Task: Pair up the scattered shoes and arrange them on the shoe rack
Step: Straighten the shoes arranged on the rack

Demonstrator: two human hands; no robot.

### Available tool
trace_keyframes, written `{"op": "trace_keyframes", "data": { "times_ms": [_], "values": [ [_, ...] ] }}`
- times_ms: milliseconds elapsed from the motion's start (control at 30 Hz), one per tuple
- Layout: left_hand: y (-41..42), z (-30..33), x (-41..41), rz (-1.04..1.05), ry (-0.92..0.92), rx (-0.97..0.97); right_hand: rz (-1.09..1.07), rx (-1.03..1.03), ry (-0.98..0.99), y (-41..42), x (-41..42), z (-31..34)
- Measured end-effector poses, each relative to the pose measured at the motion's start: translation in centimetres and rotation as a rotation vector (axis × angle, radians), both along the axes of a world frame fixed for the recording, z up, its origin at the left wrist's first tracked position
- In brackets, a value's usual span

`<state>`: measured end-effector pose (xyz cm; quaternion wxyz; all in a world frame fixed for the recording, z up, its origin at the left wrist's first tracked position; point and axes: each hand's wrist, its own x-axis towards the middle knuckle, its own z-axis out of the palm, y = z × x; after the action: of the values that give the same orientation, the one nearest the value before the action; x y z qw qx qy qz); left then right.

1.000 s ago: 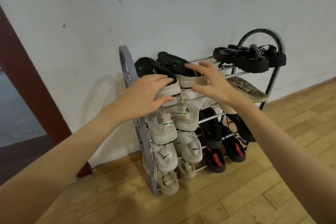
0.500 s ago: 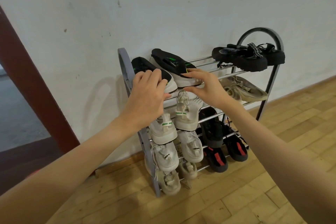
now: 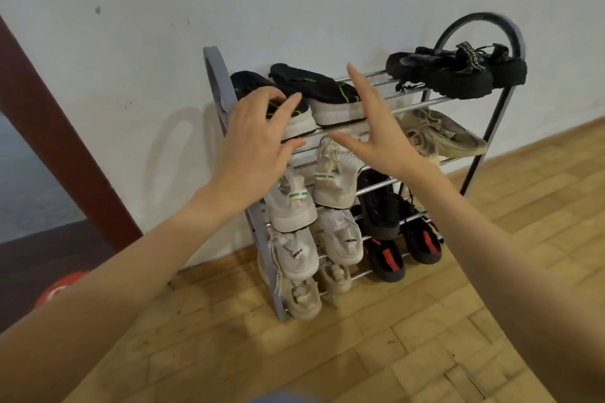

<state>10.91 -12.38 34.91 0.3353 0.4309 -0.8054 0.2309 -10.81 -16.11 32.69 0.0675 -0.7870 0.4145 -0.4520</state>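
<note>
A grey metal shoe rack (image 3: pixel 216 75) stands against the white wall. On its top shelf at the left lie two black sneakers with white soles and green marks (image 3: pixel 314 91). My left hand (image 3: pixel 258 141) hovers over the heel of the left one, fingers spread, fingertips touching it. My right hand (image 3: pixel 376 127) is open just right of the second sneaker's heel, off it. A pair of black sandals (image 3: pixel 458 72) sits at the top right. Beige sneakers (image 3: pixel 442 137) lie one shelf lower.
White sneakers (image 3: pixel 327 180) fill the left of the lower shelves, with black shoes with red patches (image 3: pixel 402 245) at the lower right. The floor is wooden parquet. A dark red door frame (image 3: pixel 65 141) stands left, and a red round object (image 3: pixel 59 291) lies beyond it.
Both hands have let go of the black sneakers and drawn back a little, fingers opening. The sneakers now rest side by side on the top shelf.
</note>
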Motion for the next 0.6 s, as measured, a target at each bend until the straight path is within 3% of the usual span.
{"op": "trace_keyframes", "data": {
  "times_ms": [133,200,300,433,533,600],
  "values": [
    [2.5,-3.4,0.9,-0.110,0.097,-0.211,-0.242,-0.269,-0.314,2.4,1.3,-4.4],
    [3.0,-5.4,1.5,-0.175,-0.012,-0.143,-0.326,-0.194,-0.385,2.6,1.6,-6.6],
    [2.6,-7.5,2.2,-0.126,-0.203,0.133,-0.242,0.074,-0.199,2.1,1.8,-9.0],
    [2.1,-7.8,2.4,-0.011,-0.242,0.347,-0.115,0.395,0.052,1.3,1.4,-10.1],
    [1.8,-7.7,2.2,0.009,-0.324,0.402,-0.127,0.361,0.285,0.2,0.9,-11.2],
    [1.7,-8.0,1.8,0.017,-0.382,0.441,-0.130,0.279,0.339,-0.1,0.7,-11.4]
  ]
}}
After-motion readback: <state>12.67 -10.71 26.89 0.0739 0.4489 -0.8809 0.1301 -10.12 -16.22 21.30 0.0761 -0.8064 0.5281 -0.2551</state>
